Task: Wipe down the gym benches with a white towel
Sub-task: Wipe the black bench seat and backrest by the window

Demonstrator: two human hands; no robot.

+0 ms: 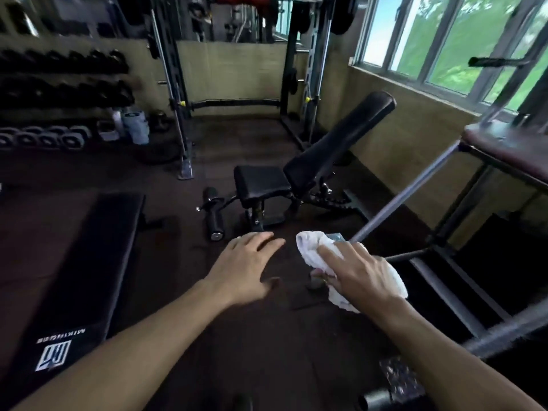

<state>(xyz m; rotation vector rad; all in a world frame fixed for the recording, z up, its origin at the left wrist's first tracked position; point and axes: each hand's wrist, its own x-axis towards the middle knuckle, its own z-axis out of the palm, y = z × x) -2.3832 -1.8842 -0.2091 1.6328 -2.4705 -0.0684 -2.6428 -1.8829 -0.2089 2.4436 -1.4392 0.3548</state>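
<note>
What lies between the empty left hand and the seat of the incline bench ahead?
In the head view, between the left hand and the incline bench seat lie dark floor, the bench's front post and its leg rollers.

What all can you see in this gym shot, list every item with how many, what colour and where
flat bench: one, black with a white logo, lower left on the floor
adjustable bench: one, black, centre, backrest tilted up toward the window
maroon bench: one, maroon pad on a dark frame, right edge
towel: one, white, bunched, lower centre right
dumbbell rack: one, rows of dark dumbbells, left wall; count too blurred to tell
power rack: one, black and silver, back centre
windows: a row, green outside, upper right
floor: dark brown mats
left hand: one, open, fingers spread, holding nothing
right hand: one, gripping the towel
</note>
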